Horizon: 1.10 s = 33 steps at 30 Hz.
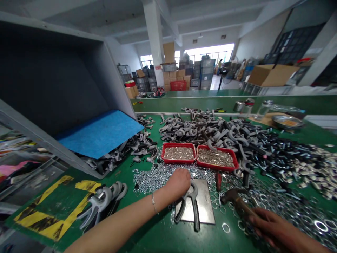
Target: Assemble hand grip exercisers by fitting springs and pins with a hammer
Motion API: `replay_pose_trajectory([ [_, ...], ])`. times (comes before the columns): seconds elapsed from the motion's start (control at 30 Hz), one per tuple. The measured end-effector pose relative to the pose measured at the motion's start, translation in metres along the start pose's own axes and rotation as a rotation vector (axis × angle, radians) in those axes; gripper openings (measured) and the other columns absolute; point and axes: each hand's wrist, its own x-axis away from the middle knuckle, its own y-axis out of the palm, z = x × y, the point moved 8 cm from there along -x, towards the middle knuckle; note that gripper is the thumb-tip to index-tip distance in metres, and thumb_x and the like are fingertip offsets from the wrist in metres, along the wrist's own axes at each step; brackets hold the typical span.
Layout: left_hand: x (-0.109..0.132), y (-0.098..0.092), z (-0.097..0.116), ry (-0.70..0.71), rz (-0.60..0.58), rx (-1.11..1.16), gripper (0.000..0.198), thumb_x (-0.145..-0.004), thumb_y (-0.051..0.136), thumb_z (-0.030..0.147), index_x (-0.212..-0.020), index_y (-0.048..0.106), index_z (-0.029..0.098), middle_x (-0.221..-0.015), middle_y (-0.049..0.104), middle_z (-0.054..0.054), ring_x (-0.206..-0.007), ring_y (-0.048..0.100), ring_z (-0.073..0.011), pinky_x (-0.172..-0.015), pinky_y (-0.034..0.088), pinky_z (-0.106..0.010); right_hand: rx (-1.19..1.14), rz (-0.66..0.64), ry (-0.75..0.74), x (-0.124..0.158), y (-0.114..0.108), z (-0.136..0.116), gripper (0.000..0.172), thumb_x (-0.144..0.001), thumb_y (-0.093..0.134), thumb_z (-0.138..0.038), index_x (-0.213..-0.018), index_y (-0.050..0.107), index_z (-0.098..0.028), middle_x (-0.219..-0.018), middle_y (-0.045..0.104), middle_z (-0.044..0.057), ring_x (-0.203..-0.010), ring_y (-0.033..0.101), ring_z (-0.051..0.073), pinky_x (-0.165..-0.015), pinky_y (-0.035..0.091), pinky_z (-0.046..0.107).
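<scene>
The left hand (180, 181) was curled, knuckles up, at the far end of a grey-and-black clamp (195, 197); whether its fingers pinched anything could not be told, since their tips were hidden. The clamp lay on a square metal plate (207, 208) at the near middle of the green table (147, 232), its two handles spread toward the near edge. The right hand (265, 225) was wrapped around the handle of a hammer (240, 205), whose head pointed left toward the plate, apart from the clamp.

Between the plate and the hammer head lay a screwdriver (218, 182) with a red handle, among loose rings (281, 200) that spread to the right. Small metal nuts or washers (147, 179) covered the table beyond the left forearm. Farther off, two red trays, a left tray (179, 162) and a right tray (217, 167), stood side by side, filled with small metal pieces. Behind them rose a heap of grey parts (195, 130), with black-headed bolts (279, 154) to the right. At the near left, more clamps (104, 200) stood grouped beside yellow-and-black tape (47, 228).
</scene>
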Motion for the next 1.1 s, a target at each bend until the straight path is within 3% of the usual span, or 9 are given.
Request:
replay_pose_trajectory([
  [0.1, 0.031, -0.002, -0.001, -0.161, 0.103, 0.097, 0.032, -0.098, 0.052, 0.032, -0.122, 0.058, 0.012, -0.117, 0.063, -0.013, -0.105, 0.057, -0.0263, -0.091, 0.045, -0.041, 0.022, 0.087, -0.077, 0.012, -0.002, -0.026, 0.047, -0.082, 0.054, -0.062, -0.110, 0.065, -0.025, -0.078, 0.073, 0.006, -0.069, 0.070, 0.025, -0.059, 0.057, 0.030],
  [0.17, 0.052, 0.002, 0.012, -0.165, 0.141, 0.188, 0.032, -0.098, 0.051, 0.029, -0.127, 0.054, 0.016, -0.121, 0.063, -0.009, -0.107, 0.057, -0.0241, -0.094, 0.045, -0.039, 0.013, 0.058, -0.088, 0.011, 0.010, -0.037, 0.055, -0.087, 0.047, -0.063, -0.128, 0.056, -0.028, -0.078, 0.073, 0.005, -0.063, 0.068, 0.024, -0.049, 0.054, 0.030],
  [0.23, 0.065, 0.010, 0.028, -0.123, 0.135, 0.214, 0.033, -0.098, 0.051, 0.027, -0.129, 0.053, 0.015, -0.122, 0.063, -0.009, -0.107, 0.057, -0.0251, -0.095, 0.045, -0.039, 0.034, 0.009, -0.158, 0.003, 0.026, -0.051, 0.053, -0.091, 0.042, -0.060, -0.132, 0.054, -0.027, -0.075, 0.073, 0.005, -0.062, 0.068, 0.025, -0.050, 0.054, 0.032],
  [0.33, 0.070, 0.018, 0.041, -0.093, 0.121, 0.189, 0.035, -0.098, 0.050, 0.025, -0.131, 0.052, 0.012, -0.124, 0.062, -0.012, -0.110, 0.056, -0.0271, -0.096, 0.045, -0.041, 0.128, -0.011, -0.336, -0.011, 0.049, -0.080, 0.046, -0.094, 0.041, -0.055, -0.122, 0.061, -0.024, -0.085, 0.074, 0.006, -0.076, 0.069, 0.026, -0.070, 0.056, 0.035],
  [0.53, 0.061, 0.020, 0.044, -0.132, 0.126, 0.138, 0.030, -0.097, 0.038, 0.011, -0.119, 0.060, 0.011, -0.112, 0.064, -0.011, -0.104, 0.058, -0.0256, -0.099, 0.044, -0.042, 0.279, 0.083, -0.453, -0.024, 0.067, -0.126, 0.042, -0.099, 0.032, -0.048, -0.128, 0.052, -0.025, -0.109, 0.072, 0.009, -0.091, 0.069, 0.026, -0.082, 0.051, 0.036],
  [0.7, 0.060, 0.020, 0.046, -0.151, 0.115, 0.141, 0.029, -0.096, 0.039, 0.008, -0.113, 0.061, 0.011, -0.107, 0.063, -0.011, -0.099, 0.057, -0.0259, -0.093, 0.047, -0.040, 0.502, -0.036, -0.390, -0.037, 0.079, -0.122, 0.036, -0.099, 0.032, -0.047, -0.101, 0.058, -0.022, -0.089, 0.074, 0.010, -0.077, 0.070, 0.027, -0.074, 0.050, 0.036],
  [0.9, 0.060, 0.020, 0.035, -0.243, 0.165, 0.291, 0.025, -0.096, 0.043, 0.011, -0.113, 0.061, 0.015, -0.109, 0.063, -0.009, -0.104, 0.055, -0.0257, -0.095, 0.046, -0.043, 0.487, 0.045, -0.410, -0.046, 0.074, -0.121, 0.035, -0.100, 0.028, -0.047, -0.103, 0.054, -0.023, -0.090, 0.072, 0.010, -0.081, 0.069, 0.027, -0.074, 0.048, 0.036],
  [1.0, 0.063, 0.020, 0.033, -0.282, 0.157, 0.374, 0.026, -0.095, 0.047, 0.013, -0.118, 0.059, 0.016, -0.115, 0.062, -0.010, -0.109, 0.055, -0.0269, -0.098, 0.046, -0.046, 0.515, -0.030, -0.388, -0.044, 0.077, -0.121, 0.034, -0.098, 0.032, -0.047, -0.096, 0.056, -0.022, -0.087, 0.072, 0.010, -0.080, 0.069, 0.027, -0.074, 0.048, 0.036],
  [1.1, 0.075, 0.011, 0.029, -0.299, 0.196, 0.554, 0.038, -0.093, 0.055, 0.022, -0.131, 0.051, 0.016, -0.131, 0.056, -0.012, -0.121, 0.050, -0.0267, -0.105, 0.044, -0.045, 0.386, -0.052, -0.432, -0.028, 0.075, -0.125, 0.037, -0.100, 0.030, -0.050, -0.099, 0.057, -0.024, -0.091, 0.072, 0.008, -0.083, 0.068, 0.025, -0.077, 0.048, 0.035],
])
